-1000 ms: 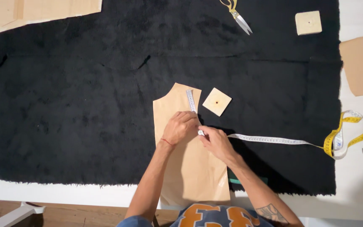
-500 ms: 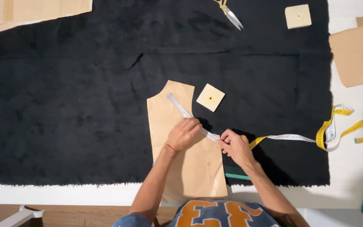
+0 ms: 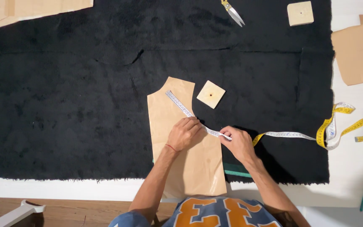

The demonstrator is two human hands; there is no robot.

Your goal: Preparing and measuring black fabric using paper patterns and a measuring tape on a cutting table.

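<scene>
Fingers of the left hand [image 3: 184, 133] press flat, close together, while the right hand [image 3: 239, 143] pinches the white-and-yellow measuring tape [image 3: 181, 106]. Both work over wide black fleece fabric [image 3: 64, 96], on the tan paper pattern piece [image 3: 177, 168]. Tape lies diagonally along its curved edge; pressing firmly and pulling taut should give a truer reading.
</scene>
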